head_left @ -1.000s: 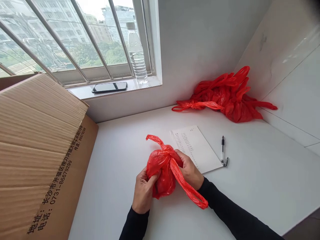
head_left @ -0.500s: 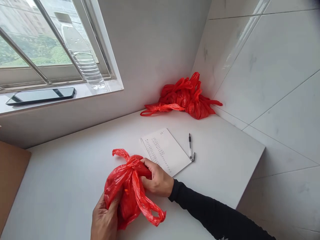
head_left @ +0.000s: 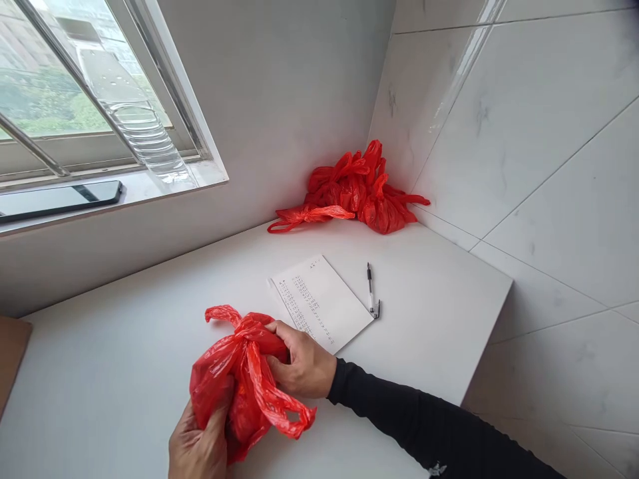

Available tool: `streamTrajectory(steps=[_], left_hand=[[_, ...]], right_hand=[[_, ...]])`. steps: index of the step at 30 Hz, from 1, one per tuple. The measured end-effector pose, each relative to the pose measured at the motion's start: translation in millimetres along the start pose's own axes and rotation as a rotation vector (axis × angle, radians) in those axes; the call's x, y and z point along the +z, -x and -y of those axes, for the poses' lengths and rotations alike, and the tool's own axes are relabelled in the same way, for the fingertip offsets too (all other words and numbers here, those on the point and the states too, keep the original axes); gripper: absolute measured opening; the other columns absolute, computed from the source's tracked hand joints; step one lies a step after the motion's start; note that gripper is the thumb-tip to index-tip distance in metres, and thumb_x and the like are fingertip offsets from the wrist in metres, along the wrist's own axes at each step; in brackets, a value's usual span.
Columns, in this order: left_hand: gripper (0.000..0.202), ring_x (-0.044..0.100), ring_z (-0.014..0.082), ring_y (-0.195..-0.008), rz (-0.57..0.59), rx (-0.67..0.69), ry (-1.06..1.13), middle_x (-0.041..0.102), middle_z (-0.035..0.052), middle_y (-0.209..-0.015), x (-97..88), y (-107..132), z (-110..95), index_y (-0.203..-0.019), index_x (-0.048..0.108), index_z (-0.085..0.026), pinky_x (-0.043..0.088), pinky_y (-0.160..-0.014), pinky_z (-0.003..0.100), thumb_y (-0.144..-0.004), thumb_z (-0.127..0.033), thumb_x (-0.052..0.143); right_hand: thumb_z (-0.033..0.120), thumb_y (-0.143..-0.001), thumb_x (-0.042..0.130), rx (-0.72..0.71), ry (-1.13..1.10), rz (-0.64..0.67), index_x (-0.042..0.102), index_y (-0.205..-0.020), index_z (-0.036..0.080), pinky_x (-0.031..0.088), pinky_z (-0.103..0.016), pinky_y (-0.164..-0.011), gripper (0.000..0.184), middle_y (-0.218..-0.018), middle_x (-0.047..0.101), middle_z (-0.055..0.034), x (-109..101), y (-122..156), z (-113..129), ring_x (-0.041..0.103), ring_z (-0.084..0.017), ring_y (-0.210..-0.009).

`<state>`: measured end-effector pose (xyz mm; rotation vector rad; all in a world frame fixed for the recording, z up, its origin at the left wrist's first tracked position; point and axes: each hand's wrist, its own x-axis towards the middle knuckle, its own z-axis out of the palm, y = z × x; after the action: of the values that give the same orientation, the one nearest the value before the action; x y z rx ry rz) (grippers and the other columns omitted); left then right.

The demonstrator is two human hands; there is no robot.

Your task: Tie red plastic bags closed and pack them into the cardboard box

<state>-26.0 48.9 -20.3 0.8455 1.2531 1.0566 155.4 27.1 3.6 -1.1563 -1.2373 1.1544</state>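
A red plastic bag (head_left: 234,382), knotted at the top with its handle ends sticking out, is held above the near part of the white table (head_left: 124,346). On its lower left side, my left hand (head_left: 200,436) is closed around it, thumb towards me. My right hand (head_left: 302,362) grips the upper right side, thumb in front and fingers behind. What the bag contains is hidden. Just beyond my right hand lies a white notepad (head_left: 324,299) with handwritten lines. An uncapped pen (head_left: 370,286) and its black cap (head_left: 377,309) rest at the pad's right side.
Several red plastic bags (head_left: 344,189) are heaped in the far corner against the tiled wall (head_left: 539,166). On the windowsill stand a clear water bottle (head_left: 140,126) and, lying flat, a phone (head_left: 64,198). A brown cardboard piece (head_left: 12,356) sits at the left edge.
The view has shifted slightly to the right, so everything appears further left. Both hands keep their hold on the red plastic bag, which has tilted slightly.
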Motion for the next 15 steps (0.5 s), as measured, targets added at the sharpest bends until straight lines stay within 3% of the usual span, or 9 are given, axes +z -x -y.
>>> streamTrajectory(steps=[5, 10, 15], left_hand=[[0.073, 0.072, 0.0316, -0.087, 0.02, -0.097, 0.018, 0.075, 0.0023, -0.083, 1.2, 2.3, -3.1, -0.111, 0.072, -0.023, 0.061, -0.062, 0.027, -0.044, -0.039, 0.095], [0.075, 0.071, 0.0304, -0.079, 0.06, -0.143, 0.025, 0.073, 0.0026, -0.081, -2.1, 2.7, -4.1, -0.109, 0.071, -0.021, 0.059, -0.056, 0.026, -0.04, -0.034, 0.096], [0.05, 0.06, 0.019, -0.051, 0.136, -0.094, 0.072, 0.069, 0.0023, -0.074, -4.7, 2.9, -6.9, -0.095, 0.071, -0.019, 0.051, -0.043, 0.026, -0.053, -0.042, 0.089]], right_hand=[[0.028, -0.076, 0.075, 0.016, -0.061, -0.017, 0.059, -0.104, 0.022, 0.05, -0.03, -0.076, 0.032, -0.089, 0.063, 0.0006, 0.7, 0.6, 0.1, 0.058, -0.016, -0.078], [0.03, -0.078, 0.074, 0.013, -0.072, -0.03, 0.061, -0.09, 0.021, 0.047, -0.027, -0.066, 0.02, -0.074, 0.055, 0.004, 1.4, -0.2, -1.7, 0.049, -0.013, -0.065], [0.029, -0.079, 0.073, 0.01, -0.054, -0.089, 0.063, -0.089, 0.02, 0.048, -0.028, -0.067, 0.017, -0.074, 0.057, 0.0034, 1.7, -1.7, 0.3, 0.05, -0.013, -0.064]])
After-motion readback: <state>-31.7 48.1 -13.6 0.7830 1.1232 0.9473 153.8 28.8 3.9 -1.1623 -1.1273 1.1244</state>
